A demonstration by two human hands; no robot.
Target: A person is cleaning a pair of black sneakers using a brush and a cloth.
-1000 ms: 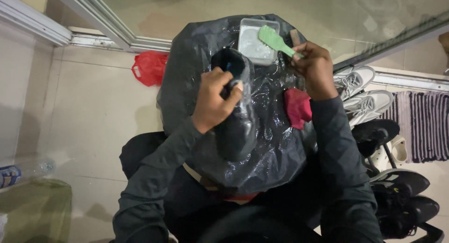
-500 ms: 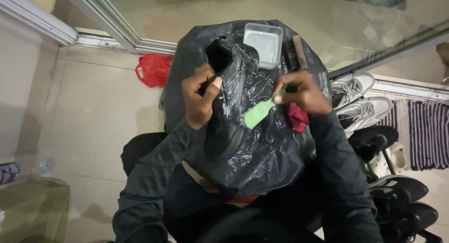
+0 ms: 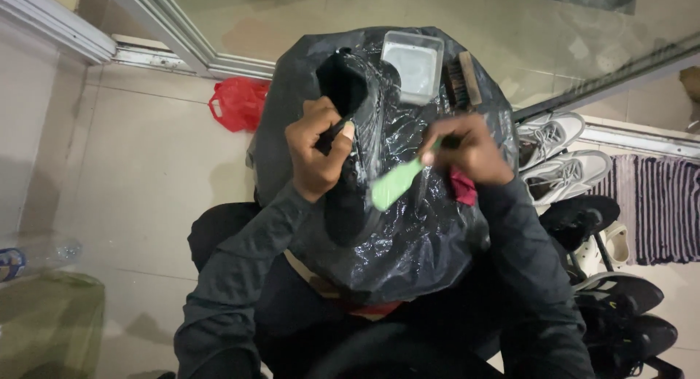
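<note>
My left hand (image 3: 315, 151) grips a black shoe (image 3: 348, 160) by its collar, the shoe lying over a black plastic sheet (image 3: 408, 233) spread across my lap. My right hand (image 3: 467, 149) holds a small brush with a light green handle (image 3: 395, 182), its handle end pointing down toward the side of the shoe. A red cloth (image 3: 462, 188) peeks out just under my right wrist.
At the far edge of the sheet rest a clear rectangular container (image 3: 413, 65) and a wooden brush (image 3: 459, 80). A red bag (image 3: 239, 103) lies on the tiled floor to the left. White sneakers (image 3: 561, 154), black shoes (image 3: 620, 306) and a striped mat (image 3: 663, 208) are on the right.
My right hand has come down from the container to the shoe's side, turning the green brush. The shoe has been tilted so that its opening faces away from me.
</note>
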